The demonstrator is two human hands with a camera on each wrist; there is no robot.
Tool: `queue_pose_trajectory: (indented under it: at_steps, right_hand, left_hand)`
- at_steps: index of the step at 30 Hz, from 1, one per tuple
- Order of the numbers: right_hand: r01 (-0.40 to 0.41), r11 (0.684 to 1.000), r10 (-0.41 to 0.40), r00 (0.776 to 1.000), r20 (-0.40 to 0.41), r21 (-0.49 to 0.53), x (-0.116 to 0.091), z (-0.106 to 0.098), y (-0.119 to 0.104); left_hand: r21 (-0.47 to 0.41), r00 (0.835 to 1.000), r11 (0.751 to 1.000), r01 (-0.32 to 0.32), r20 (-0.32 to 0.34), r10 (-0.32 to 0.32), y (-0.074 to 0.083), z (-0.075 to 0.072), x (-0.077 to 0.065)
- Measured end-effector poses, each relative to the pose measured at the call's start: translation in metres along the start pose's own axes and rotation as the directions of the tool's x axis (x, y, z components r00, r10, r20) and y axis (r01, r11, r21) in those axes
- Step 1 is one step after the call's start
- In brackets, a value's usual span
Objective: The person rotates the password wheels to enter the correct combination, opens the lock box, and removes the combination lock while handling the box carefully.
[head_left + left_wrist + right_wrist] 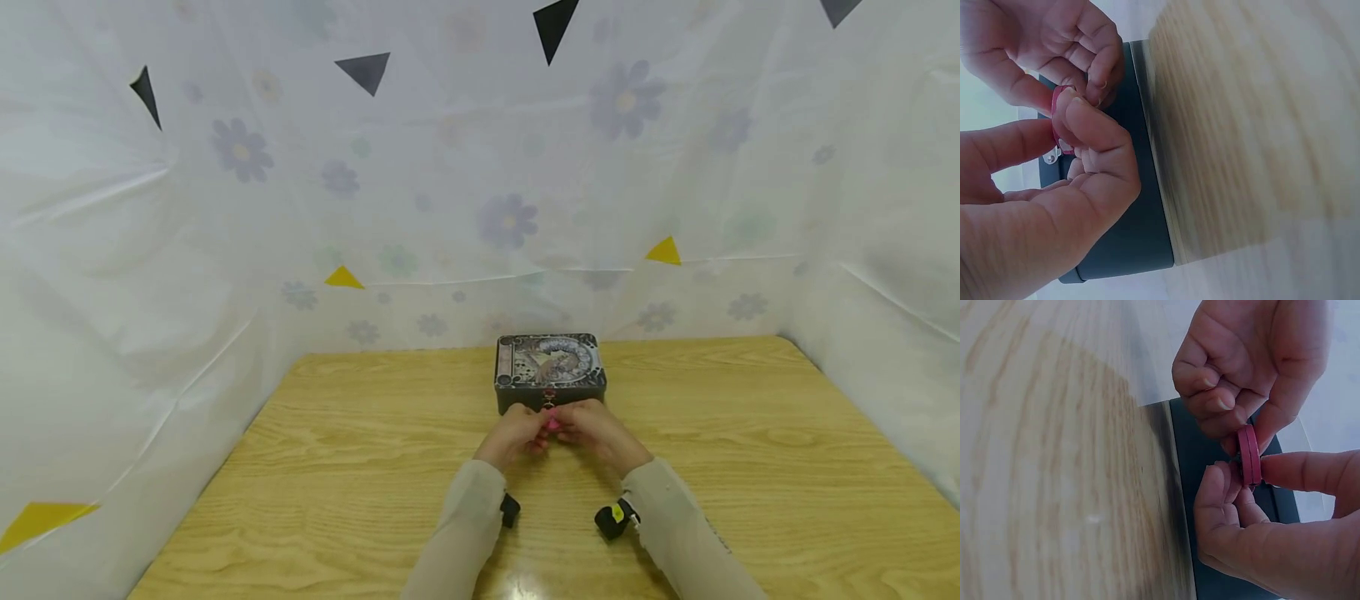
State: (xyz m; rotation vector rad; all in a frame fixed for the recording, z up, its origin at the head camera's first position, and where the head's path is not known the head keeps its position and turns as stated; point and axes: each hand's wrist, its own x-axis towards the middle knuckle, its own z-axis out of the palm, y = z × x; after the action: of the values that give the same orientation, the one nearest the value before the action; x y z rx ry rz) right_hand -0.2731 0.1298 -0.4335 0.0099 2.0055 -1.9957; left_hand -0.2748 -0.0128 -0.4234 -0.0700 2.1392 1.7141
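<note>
A dark tin box with an ornate illustrated lid stands near the back of the table. At the middle of its front, below a reddish clasp, hangs a small pink padlock. My left hand pinches the padlock from the left between thumb and fingers. From the other side my right hand holds it too, thumb and fingertips on its edges. In the left wrist view, part of the metal latch shows beside the padlock. The fingers cover much of the padlock.
The wood-grain table extends to both sides of the box. Behind it hangs a pale flowered sheet with black and yellow triangles. Black wrist cameras sit under both forearms.
</note>
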Motion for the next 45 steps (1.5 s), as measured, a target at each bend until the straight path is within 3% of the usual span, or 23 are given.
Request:
queue_pose_trajectory:
  at_steps: [16, 32, 45]
  right_hand:
    - [-0.011, 0.998, 0.016, 0.997, 0.078, -0.061, 0.0000, 0.0023, -0.0050]
    - [-0.021, 0.995, 0.029, 0.997, 0.076, -0.102, 0.0020, 0.0051, -0.0072]
    - [-0.003, 0.996, 0.009, 0.998, 0.063, -0.092, 0.0008, 0.0064, -0.0080]
  left_hand:
    - [0.051, 0.999, 0.998, -0.036, -0.009, 0.037, 0.0037, 0.0009, -0.0032]
    - [0.089, 0.999, 0.996, -0.027, -0.018, 0.029, 0.0083, 0.0016, -0.0041]
    - [0.096, 0.999, 0.994, -0.043, -0.023, 0.046, 0.0025, 0.0011, -0.0025]
